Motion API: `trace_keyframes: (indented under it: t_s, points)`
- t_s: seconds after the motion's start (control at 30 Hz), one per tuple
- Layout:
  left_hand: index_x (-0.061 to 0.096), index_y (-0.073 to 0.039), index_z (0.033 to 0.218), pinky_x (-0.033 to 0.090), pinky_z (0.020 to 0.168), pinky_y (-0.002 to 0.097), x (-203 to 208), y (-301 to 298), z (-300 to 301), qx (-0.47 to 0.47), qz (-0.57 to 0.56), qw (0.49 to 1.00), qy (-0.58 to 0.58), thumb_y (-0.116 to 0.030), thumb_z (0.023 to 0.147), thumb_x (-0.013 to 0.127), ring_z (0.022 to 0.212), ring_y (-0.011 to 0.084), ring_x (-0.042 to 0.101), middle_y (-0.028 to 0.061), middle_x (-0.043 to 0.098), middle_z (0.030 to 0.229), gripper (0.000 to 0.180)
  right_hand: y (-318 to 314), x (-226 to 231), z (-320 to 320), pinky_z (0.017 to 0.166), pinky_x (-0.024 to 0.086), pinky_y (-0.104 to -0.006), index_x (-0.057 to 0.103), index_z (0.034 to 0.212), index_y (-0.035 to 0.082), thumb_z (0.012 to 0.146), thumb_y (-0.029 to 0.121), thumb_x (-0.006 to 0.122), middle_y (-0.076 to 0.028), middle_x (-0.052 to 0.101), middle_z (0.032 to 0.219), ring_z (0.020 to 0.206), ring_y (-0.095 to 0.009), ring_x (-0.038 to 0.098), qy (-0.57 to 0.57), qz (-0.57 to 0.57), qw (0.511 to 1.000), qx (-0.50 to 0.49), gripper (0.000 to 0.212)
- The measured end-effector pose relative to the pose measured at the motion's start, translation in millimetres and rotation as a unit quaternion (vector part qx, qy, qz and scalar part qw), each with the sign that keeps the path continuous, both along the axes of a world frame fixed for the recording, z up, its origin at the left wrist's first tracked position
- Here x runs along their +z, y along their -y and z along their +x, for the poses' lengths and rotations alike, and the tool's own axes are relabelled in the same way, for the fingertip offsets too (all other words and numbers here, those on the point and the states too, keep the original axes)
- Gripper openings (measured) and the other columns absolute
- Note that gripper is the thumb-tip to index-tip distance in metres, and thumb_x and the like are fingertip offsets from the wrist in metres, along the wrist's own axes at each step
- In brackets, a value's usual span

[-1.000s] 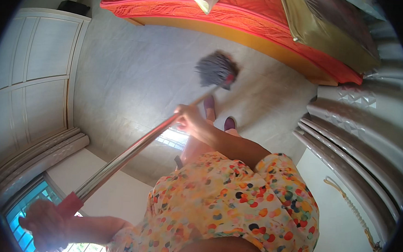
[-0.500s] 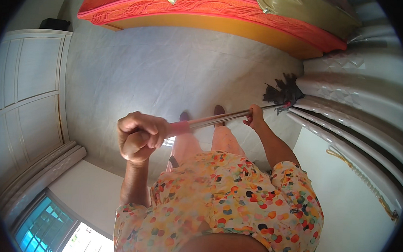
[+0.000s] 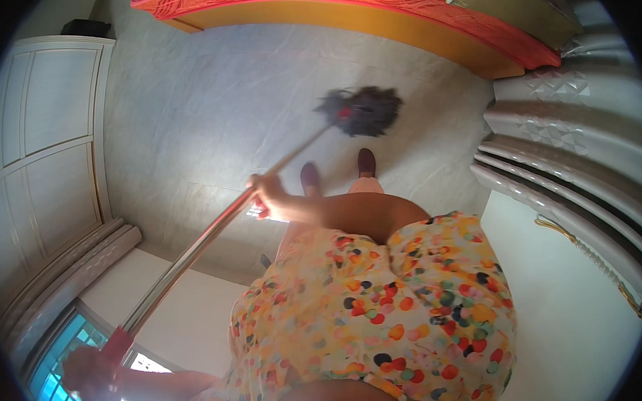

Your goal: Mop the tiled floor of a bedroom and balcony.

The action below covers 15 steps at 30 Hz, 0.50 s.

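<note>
A mop with a long metal handle (image 3: 177, 269) slants across the view from the lower left up to its dark, stringy head (image 3: 371, 109). The mop head rests on the grey floor just beyond my feet, blurred by motion. My left hand (image 3: 90, 374) is wrapped round the pink grip at the handle's top end, at the lower left. Farther down the shaft, my right hand (image 3: 268, 196) grips the metal pole, its arm reaching across in front of my body.
A bed (image 3: 332, 26) with an orange-red mattress spans the far side. White cabinets (image 3: 47, 110) line the left, with a black box (image 3: 87, 27) on top. Grey curtains (image 3: 560, 134) hang at the right. A window (image 3: 69, 354) is at the lower left.
The mop head has swept left from the curtains to the floor before my feet. My left hand has dropped down and left; my right hand has swung left across my body.
</note>
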<state>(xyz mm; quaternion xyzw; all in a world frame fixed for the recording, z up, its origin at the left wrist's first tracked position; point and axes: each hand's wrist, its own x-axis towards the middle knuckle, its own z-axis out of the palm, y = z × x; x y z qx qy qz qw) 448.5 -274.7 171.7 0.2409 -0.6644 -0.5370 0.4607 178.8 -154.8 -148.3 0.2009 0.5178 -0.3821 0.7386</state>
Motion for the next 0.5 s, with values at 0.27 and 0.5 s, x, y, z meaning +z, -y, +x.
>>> trace_keyframes:
  t_s: [0.27, 0.5]
  points:
    - [0.038, -0.002, 0.050, 0.035, 0.030, 0.0288, 18, -117, -227, -0.233, -0.112, 0.958, 0.120, -0.004, 0.066, 0.039, 0.031, 0.0147, 0.034, 0.0051, 0.038, 0.039, 0.015, 2, -31, 22, 0.035, 0.041, -0.0350, 0.045, 0.052, 0.002, 0.063, 0.011, 0.051, -0.007, 0.040, 0.041, 0.033, -0.016, 0.042, 0.046, -0.062, 0.997, -0.027, 0.015]
    - [0.045, 0.003, 0.084, 0.039, 0.037, 0.0293, 48, -69, -147, -0.139, -0.090, 0.986, -0.023, -0.009, 0.072, 0.032, 0.040, 0.0129, 0.040, 0.0019, 0.038, 0.045, 0.021, 25, 12, -42, 0.033, 0.027, -0.0273, 0.037, 0.045, 0.005, 0.057, 0.000, 0.051, -0.005, 0.033, 0.039, 0.031, -0.012, 0.032, 0.120, -0.030, 0.986, -0.112, 0.019]
